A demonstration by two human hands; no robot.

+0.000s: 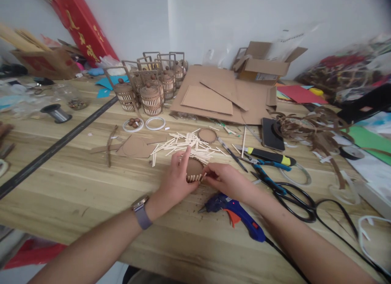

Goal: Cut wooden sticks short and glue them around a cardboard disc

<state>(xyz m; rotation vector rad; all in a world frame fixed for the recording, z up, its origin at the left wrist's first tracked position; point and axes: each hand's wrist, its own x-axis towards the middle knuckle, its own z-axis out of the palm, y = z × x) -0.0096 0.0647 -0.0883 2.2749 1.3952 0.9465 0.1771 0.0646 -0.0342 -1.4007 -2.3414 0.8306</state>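
Note:
A round cardboard base [194, 168] with short pale sticks standing along its near rim sits low over the table. My left hand [177, 176] grips it from the left, thumb at the near side and index finger raised past the rim. At the right edge of the base, my right hand [224, 179] has its fingertips pinched together; whatever is between them is too small to make out. Just beyond lies a loose pile of short wooden sticks [180, 143]. A second round cardboard piece [207, 135] with a ridged rim rests at the pile's far side.
A blue glue gun [235, 213] lies below my right forearm. To the right are black scissors [297, 202], a yellow-black cutter [271, 156] and a phone [273, 133]. Several small lidded baskets [151, 100] stand behind, beside cardboard sheets [207, 100]. Another person's hand [4, 129] shows far left.

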